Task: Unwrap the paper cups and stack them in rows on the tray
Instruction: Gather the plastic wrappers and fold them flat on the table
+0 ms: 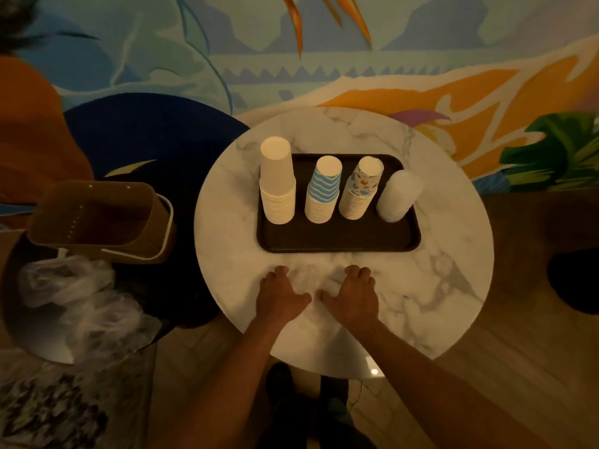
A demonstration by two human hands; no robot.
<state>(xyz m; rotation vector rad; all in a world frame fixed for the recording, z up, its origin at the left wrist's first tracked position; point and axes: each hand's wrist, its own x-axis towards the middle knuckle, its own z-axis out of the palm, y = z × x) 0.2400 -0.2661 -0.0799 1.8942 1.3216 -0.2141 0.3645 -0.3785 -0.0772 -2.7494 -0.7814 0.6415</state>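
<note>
A dark tray lies on the round marble table. In a row on it stand a plain white cup stack, a blue-striped stack, a stack with small coloured prints and a translucent white stack. All are upside down. Clear plastic wrap lies crumpled on the table in front of the tray. My left hand and my right hand rest on the wrap with fingers curled into it, one at each side.
To the left, a brown basket with a white handle sits on a second table, with crumpled clear plastic bags in front of it. A painted wall rises behind the table. Wooden floor shows at the right.
</note>
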